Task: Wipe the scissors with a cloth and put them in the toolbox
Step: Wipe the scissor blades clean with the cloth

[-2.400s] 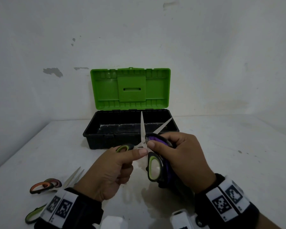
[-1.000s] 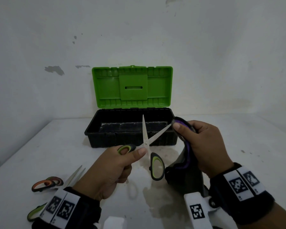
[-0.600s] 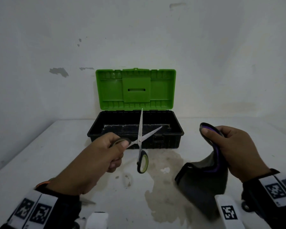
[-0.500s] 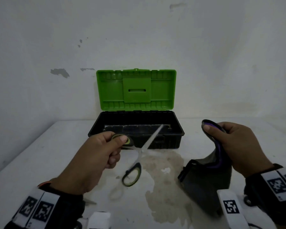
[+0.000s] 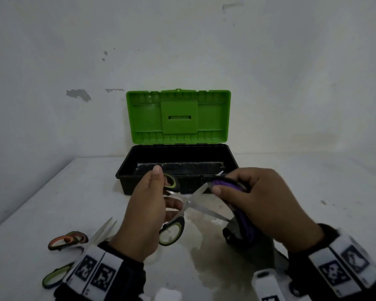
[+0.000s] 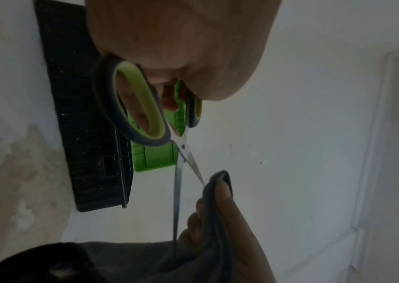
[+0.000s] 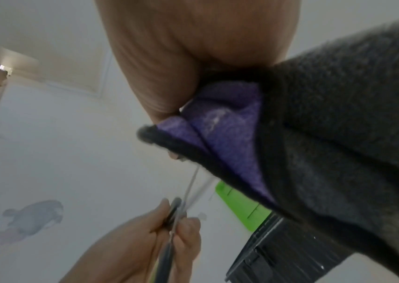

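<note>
My left hand holds the green-and-black-handled scissors by the handles above the table. The blades are spread and point right. In the left wrist view a finger passes through a handle loop of the scissors. My right hand grips the dark grey and purple cloth and pinches it round the tip of the upper blade; the lower blade runs under the hand. The rest of the cloth hangs down. The black toolbox stands just behind both hands, its green lid upright.
Two other pairs of scissors lie at the table's lower left, one orange-handled, one green-handled. A damp-looking stain marks the tabletop under the hands. A white wall rises right behind the toolbox.
The hands were apart half a second ago; my right hand has brought the cloth back onto the upper blade. My left hand has turned the scissors so the blades point right.
</note>
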`<state>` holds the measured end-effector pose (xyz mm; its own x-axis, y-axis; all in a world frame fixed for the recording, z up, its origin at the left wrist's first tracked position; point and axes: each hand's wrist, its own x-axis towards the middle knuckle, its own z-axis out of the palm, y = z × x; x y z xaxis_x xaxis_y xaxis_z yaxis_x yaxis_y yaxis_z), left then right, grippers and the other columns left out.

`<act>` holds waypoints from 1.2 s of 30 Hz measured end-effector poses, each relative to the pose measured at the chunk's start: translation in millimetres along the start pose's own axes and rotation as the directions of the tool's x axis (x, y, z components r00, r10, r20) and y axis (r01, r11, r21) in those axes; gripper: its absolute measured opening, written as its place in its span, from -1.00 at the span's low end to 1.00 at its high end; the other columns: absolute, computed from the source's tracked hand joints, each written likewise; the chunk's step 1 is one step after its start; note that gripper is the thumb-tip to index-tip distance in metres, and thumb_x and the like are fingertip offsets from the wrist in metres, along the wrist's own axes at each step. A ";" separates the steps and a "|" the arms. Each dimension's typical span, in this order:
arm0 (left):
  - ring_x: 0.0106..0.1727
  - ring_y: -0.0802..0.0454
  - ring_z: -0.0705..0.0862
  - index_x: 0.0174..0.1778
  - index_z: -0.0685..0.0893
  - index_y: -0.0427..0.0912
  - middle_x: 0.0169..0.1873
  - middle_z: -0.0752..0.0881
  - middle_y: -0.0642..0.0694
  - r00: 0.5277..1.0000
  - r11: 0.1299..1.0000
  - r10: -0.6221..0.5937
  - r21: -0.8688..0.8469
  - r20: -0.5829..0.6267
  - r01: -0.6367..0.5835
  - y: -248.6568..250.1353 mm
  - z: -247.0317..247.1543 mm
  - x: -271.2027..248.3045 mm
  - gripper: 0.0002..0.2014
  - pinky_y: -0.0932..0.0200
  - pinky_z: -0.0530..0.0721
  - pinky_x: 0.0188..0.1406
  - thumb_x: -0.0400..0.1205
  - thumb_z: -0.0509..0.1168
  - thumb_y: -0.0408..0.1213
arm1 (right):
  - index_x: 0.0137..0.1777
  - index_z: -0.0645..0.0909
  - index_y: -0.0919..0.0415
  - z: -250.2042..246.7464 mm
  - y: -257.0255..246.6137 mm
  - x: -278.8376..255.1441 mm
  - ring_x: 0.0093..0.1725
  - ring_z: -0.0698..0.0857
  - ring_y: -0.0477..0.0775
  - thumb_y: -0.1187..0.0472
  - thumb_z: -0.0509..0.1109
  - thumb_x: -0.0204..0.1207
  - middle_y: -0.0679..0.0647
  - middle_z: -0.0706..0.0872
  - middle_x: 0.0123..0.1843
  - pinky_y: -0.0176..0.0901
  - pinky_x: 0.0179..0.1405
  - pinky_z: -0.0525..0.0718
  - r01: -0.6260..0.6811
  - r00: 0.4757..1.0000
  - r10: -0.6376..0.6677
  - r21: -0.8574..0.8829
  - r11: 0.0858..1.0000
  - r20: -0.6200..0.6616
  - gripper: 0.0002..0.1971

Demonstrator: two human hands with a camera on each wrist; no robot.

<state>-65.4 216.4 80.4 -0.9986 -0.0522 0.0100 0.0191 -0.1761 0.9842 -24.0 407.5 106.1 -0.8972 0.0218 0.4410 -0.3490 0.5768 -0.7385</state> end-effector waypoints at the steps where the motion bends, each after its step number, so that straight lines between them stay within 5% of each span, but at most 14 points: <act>1: -0.44 0.01 0.67 -0.06 0.63 -0.14 -0.17 0.71 -0.18 1.000 1.000 0.015 -0.005 0.002 -0.015 1.2 1.6 -0.4 -0.58 0.10 0.70 -0.44 0.75 0.04 0.11 | -0.36 0.77 0.07 4.7 1.4 -1.1 -0.53 0.60 -0.25 0.07 0.62 0.41 -0.13 0.73 -0.50 -0.51 -0.49 0.47 0.004 1.000 -0.004 -0.001 1.000 0.010 -0.82; 5: -0.39 -0.09 0.62 0.07 0.58 -0.28 -0.13 0.60 -0.23 1.000 0.997 0.007 -0.074 0.023 -0.005 5.3 5.2 -1.8 -0.53 -0.01 0.77 -0.39 0.74 0.05 0.11 | -0.34 0.77 0.08 15.0 1.6 -2.7 -0.50 0.67 -0.16 0.04 0.60 0.43 -0.08 0.76 -0.47 -0.46 -0.45 0.57 -0.007 1.000 0.008 -0.003 1.000 0.029 -0.82; 9: -0.37 -0.05 0.57 0.12 0.59 -0.18 0.04 0.60 -0.26 1.000 0.996 -0.001 -0.093 0.030 0.004 4.7 4.8 -1.9 -0.59 0.02 0.74 -0.43 0.74 0.06 0.10 | -0.33 0.78 0.04 18.7 -3.4 -0.3 -0.46 0.70 -0.12 0.03 0.61 0.42 -0.12 0.76 -0.44 -0.49 -0.46 0.53 0.007 0.999 -0.006 -0.021 1.000 0.043 -0.84; 13: -0.34 -0.02 0.52 0.02 0.56 -0.22 -0.14 0.52 -0.28 0.998 0.998 0.063 -0.020 0.000 -0.063 1.5 6.4 -1.4 -0.58 0.11 0.70 -0.49 0.74 0.04 0.09 | -0.24 0.82 -0.01 28.0 -7.0 -2.6 -0.32 0.72 -0.21 -0.01 0.61 0.42 -0.16 0.76 -0.42 -0.53 -0.37 0.55 0.019 0.996 -0.012 -0.080 0.997 0.086 -0.89; 16: -0.42 -0.01 0.46 -0.05 0.50 -0.26 -0.34 0.41 -0.23 0.992 0.992 0.122 0.032 -0.028 -0.121 0.4 9.5 -3.3 -0.58 0.10 0.71 -0.51 0.75 0.03 0.07 | -0.38 0.65 -0.11 33.9 -6.7 -4.4 -0.31 0.67 -0.30 -0.06 0.59 0.41 -0.18 0.67 -0.48 -0.56 -0.35 0.54 0.009 0.999 -0.004 -0.150 0.989 0.038 -0.78; 22: -0.49 -0.06 0.35 -0.08 0.44 -0.27 -0.49 0.32 -0.19 0.980 0.980 0.198 0.032 -0.002 -0.198 -4.1 12.2 -3.3 -0.65 0.04 0.68 -0.54 0.75 0.10 0.01 | -0.34 0.73 0.06 39.1 6.1 -2.4 -0.39 0.70 -0.11 -0.09 0.59 0.40 -0.04 0.74 -0.44 -0.39 -0.38 0.63 -0.017 0.998 0.009 -0.123 0.992 -0.068 -0.75; 28: -0.54 -0.01 0.34 -0.05 0.46 -0.26 -0.41 0.41 -0.20 0.967 0.967 0.251 0.040 0.034 -0.253 -6.6 11.7 0.0 -0.70 0.00 0.68 -0.55 0.75 0.14 -0.05 | -0.38 0.73 0.20 32.6 10.3 4.2 -0.50 0.63 0.01 -0.04 0.61 0.40 0.05 0.68 -0.54 -0.40 -0.55 0.49 -0.022 0.986 0.016 -0.037 0.999 -0.166 -0.68; 33: -0.49 -0.10 0.36 -0.09 0.45 -0.27 -0.43 0.41 -0.32 0.955 0.953 0.294 0.057 0.046 -0.297 -5.5 12.0 0.3 -0.69 0.02 0.68 -0.56 0.76 0.12 -0.06 | -0.34 0.76 0.00 42.4 4.6 -3.1 -0.46 0.67 -0.14 -0.05 0.59 0.41 -0.06 0.73 -0.48 -0.45 -0.44 0.57 -0.022 0.999 0.020 -0.039 0.999 -0.047 -0.81; 36: -0.53 -0.04 0.34 -0.11 0.46 -0.22 -0.45 0.41 -0.16 0.951 0.951 0.303 0.042 0.052 -0.306 -7.8 12.8 0.5 -0.72 -0.03 0.67 -0.54 0.76 0.13 -0.07 | -0.39 0.75 0.11 36.3 12.0 5.3 -0.55 0.58 -0.14 -0.03 0.60 0.41 0.02 0.69 -0.53 -0.43 -0.54 0.48 -0.054 0.979 0.051 -0.007 0.999 -0.197 -0.74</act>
<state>-66.7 230.3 75.1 -0.9469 -0.0523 0.3172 0.3212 -0.1107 0.9405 -42.8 384.9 81.0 -0.8432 0.2114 0.4942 -0.2983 0.5807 -0.7575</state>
